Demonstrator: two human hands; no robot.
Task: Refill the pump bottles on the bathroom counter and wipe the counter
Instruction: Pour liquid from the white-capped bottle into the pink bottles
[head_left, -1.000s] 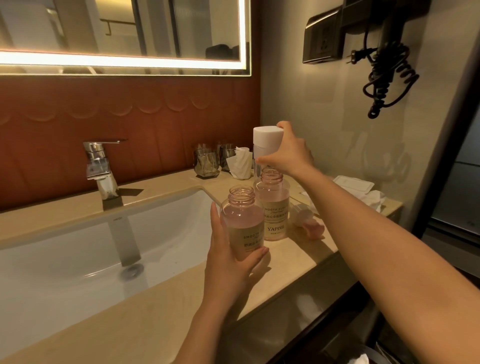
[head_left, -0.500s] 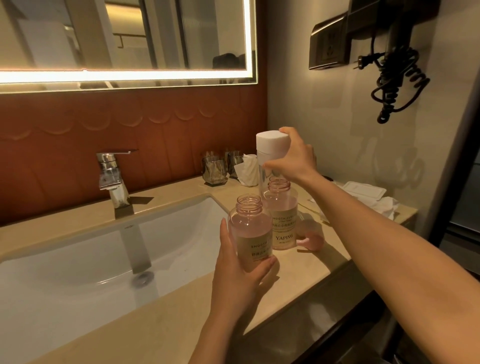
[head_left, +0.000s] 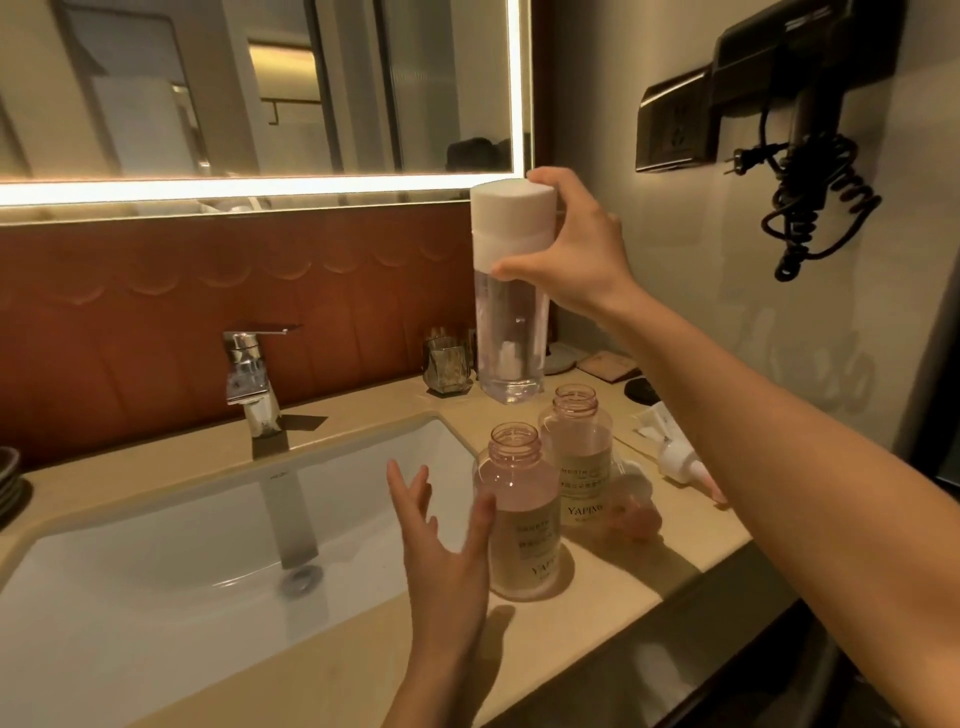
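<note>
"YAPING" is printed on the rear bottle (head_left: 584, 470); the front bottle (head_left: 524, 525) probably matches.

Near pink btl (head_left: 525, 525), far pink btl (head_left: 582, 462), uncapped, upright, refill btl (head_left: 511, 322) aloft

Bathroom, hotel type: white basin (head_left: 156, 545) sunk in a beige stone bench (head_left: 363, 665), chrome mixer tap (head_left: 249, 379), light-edged wall mirror (head_left: 260, 88), and a wall-mounted hair dryer (head_left: 800, 47) with coiled cord beside a socket (head_left: 675, 130)
</note>
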